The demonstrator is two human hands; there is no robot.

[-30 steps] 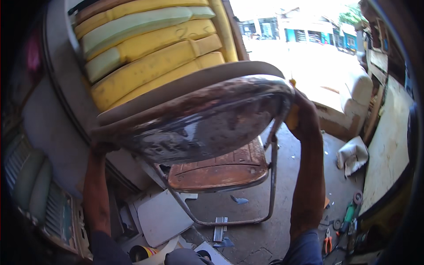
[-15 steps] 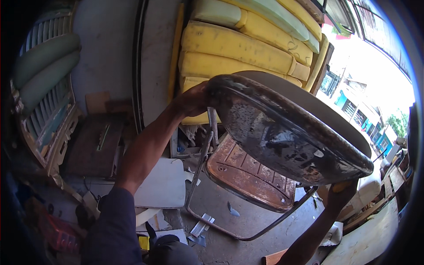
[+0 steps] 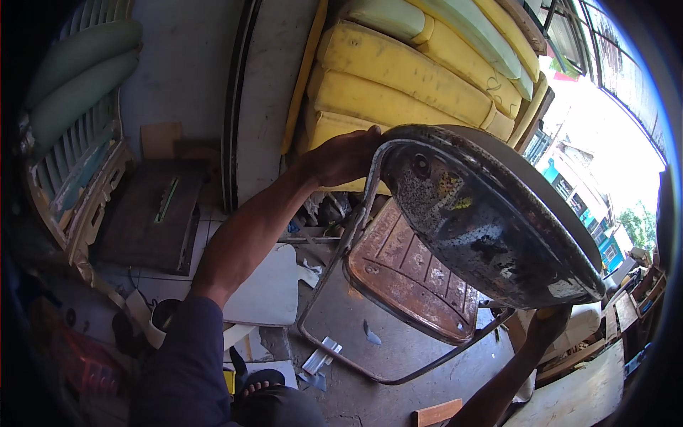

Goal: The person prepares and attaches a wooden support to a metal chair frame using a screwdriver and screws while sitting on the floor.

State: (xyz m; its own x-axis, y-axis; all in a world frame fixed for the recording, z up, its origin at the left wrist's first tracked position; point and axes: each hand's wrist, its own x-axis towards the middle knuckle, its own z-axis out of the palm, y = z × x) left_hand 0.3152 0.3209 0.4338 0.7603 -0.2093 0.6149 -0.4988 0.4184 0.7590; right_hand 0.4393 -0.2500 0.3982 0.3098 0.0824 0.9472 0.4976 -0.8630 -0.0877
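Observation:
I hold an old metal folding chair with my left hand point(image 3: 348, 158) closed round the upper left end of its dark, rust-spotted curved panel point(image 3: 469, 235). A grey board point(image 3: 541, 188) lies along the top of that panel. My right hand point(image 3: 546, 327) grips the panel's lower right end from beneath, with something small and yellow at its fingers, too hidden to name. Below the panel are the rusty brown ribbed seat point(image 3: 409, 277) and a bent tube frame point(image 3: 307, 324) reaching down toward the floor.
Yellow and pale-green foam cushions point(image 3: 405, 57) are stacked behind. A slatted frame with padding point(image 3: 78, 99) stands left, near a dark board point(image 3: 142, 220). A pale board point(image 3: 263, 299), scraps and my sandalled foot point(image 3: 260, 381) are below. Wooden boards point(image 3: 583, 384) lie right; a street shows beyond.
A second ago the panel sat nearly level; it has tilted steeply, its right end dropping, and shifted rightward in view along with both hands. My view has swung, showing more of the left wall.

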